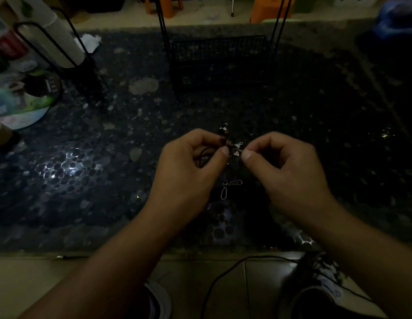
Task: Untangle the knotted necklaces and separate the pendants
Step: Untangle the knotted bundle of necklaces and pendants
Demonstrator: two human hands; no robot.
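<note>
Above the dark speckled counter (108, 157), the left hand (188, 171) and right hand (290, 171) pinch the knotted necklaces (232, 150); bare counter spreads toward 9 o'clock, a wire basket (220, 61) at 12 o'clock.

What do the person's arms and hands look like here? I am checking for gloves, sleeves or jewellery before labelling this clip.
Both forearms are bare up to the frame's edge, with no sleeve in view. The left hand and the right hand wear no gloves, and no ring, watch or bracelet shows on either. The thumbnails look short and unpainted. The picture is dim, so fine marks cannot be told.
</note>
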